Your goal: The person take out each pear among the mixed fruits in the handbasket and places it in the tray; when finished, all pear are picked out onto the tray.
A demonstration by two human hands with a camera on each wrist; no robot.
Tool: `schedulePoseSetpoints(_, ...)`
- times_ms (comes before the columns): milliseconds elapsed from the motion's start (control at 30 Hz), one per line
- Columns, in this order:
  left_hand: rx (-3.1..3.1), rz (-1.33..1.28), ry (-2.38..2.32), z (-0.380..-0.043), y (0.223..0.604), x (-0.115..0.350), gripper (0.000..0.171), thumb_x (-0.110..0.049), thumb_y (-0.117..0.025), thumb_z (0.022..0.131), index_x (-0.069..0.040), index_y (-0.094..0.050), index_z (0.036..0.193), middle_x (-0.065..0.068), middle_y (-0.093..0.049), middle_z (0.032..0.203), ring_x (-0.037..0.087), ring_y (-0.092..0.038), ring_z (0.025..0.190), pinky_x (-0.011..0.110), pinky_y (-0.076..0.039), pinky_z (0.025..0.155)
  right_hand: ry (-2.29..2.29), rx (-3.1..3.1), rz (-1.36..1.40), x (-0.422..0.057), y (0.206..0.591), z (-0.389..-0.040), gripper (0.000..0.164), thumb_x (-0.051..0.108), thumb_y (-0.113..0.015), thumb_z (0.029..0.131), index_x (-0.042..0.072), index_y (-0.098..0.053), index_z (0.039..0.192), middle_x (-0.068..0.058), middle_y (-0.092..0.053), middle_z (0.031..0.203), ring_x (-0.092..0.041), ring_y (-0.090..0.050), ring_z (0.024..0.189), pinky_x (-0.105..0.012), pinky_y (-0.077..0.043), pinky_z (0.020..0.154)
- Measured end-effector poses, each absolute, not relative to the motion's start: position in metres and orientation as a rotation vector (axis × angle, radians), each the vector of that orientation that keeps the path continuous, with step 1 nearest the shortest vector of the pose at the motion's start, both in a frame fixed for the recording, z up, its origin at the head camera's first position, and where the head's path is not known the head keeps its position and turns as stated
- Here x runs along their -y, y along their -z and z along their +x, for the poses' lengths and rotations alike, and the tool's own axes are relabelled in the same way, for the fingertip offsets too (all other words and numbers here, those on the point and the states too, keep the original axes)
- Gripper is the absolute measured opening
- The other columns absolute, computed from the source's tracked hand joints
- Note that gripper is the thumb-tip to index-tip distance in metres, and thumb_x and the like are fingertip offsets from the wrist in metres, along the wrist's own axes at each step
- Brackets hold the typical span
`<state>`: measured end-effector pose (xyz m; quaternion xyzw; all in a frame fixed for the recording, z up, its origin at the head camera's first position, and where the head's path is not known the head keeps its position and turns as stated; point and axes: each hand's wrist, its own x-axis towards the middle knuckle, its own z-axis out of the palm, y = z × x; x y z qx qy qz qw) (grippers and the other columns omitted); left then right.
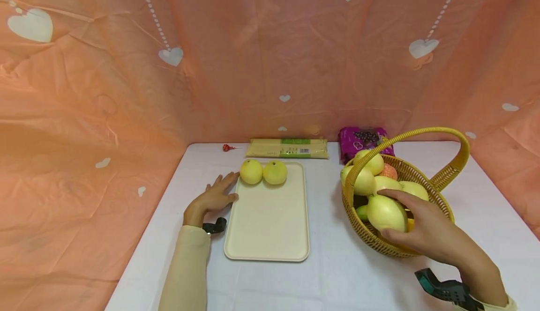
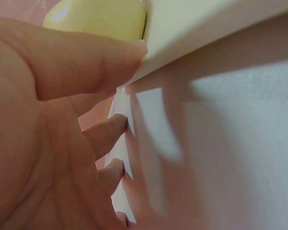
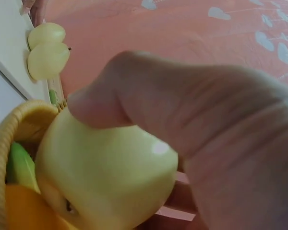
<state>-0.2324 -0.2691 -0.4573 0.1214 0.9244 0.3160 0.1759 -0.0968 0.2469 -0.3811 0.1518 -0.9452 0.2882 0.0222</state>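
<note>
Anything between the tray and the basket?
No object: in the head view, only bare white tabletop lies between the tray and the basket.

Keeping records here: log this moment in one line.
right hand: grips pale fruit at basket | left hand: at left edge of tray | on tray: two yellowish fruits

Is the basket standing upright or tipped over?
Upright: the basket has its opening facing up, with fruit inside and the handle arching above.

left hand [image 1: 216, 195]: fingers extended, spread | right hand [image 1: 434, 226]: thumb and fingers curved, gripping
</note>
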Motion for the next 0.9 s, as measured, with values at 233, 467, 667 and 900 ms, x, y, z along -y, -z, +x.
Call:
schedulePoseSetpoints(233,-2.630,0.346,-0.886,-0.233,0.457,0.269,0.078,-0.021,-0.061,0.105,-0.009,-0.027,0.174,0.026,-0.016,0.182,0.055,0.003,0.168,0.083,0.006,0.127,-1.095,2.813,0.461,-0.260,0.381,-0.088,0.076,0.022,-0.098,0.083,0.021,-0.060,0.148,-0.009,-0.066,0.138,0.005,-0.066,0.105,-0.007,-0.054,0.085)
schedulePoseSetpoints(467,-2.632,0.339,-0.885,-0.234,0.460,0.269,0.078,-0.020,-0.060,0.106,-0.009,-0.026,0.174,0.025,-0.016,0.182,0.054,0.003,0.168,0.082,0.006,0.127,-1.239,2.709,0.492,-0.251,0.377,-0.087,0.082,0.015,-0.099,0.082,0.020,-0.058,0.153,-0.006,-0.061,0.144,0.010,-0.065,0.114,-0.002,-0.051,0.092)
schedulePoseSetpoints(667,-2.618,0.336,-0.909,-0.233,0.459,0.270,0.078,-0.019,-0.061,0.105,-0.009,-0.027,0.174,0.025,-0.016,0.182,0.054,0.004,0.168,0.081,0.008,0.128,-1.345,2.632,0.578,-0.236,0.368,-0.088,0.085,0.006,-0.098,0.080,0.019,-0.060,0.155,0.003,-0.062,0.143,0.004,-0.070,0.116,-0.008,-0.056,0.095)
schedulePoseSetpoints(900,-2.626,0.342,-0.897,-0.234,0.459,0.270,0.078,-0.020,-0.061,0.105,-0.009,-0.026,0.174,0.025,-0.016,0.182,0.054,0.003,0.168,0.082,0.007,0.128,-1.384,2.526,0.752,-0.217,0.360,-0.096,0.084,-0.003,-0.098,0.075,0.016,-0.063,0.149,0.008,-0.065,0.138,-0.002,-0.071,0.114,-0.012,-0.058,0.096)
